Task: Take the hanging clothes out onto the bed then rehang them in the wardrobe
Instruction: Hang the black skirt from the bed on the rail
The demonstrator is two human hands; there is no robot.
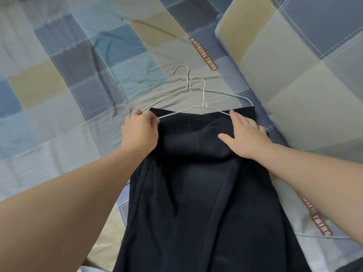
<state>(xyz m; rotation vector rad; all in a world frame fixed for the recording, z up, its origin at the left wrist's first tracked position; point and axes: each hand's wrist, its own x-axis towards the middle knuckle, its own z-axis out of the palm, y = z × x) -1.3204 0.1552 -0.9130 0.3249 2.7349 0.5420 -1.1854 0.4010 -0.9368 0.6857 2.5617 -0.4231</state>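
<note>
Dark trousers (196,193) are lying flat on the checked bed sheet (59,95), waistband end away from the camera. The left hand (139,132) is pinching one arm of a white wire hanger (203,95) right at the waistband's left corner. The right hand (245,136) is spread flat on the fabric, fingers straight, gripping nothing. A second hanger (188,75) lies just behind the first, partly overlapping it. There's a pillow (284,65) off to the right.
</note>
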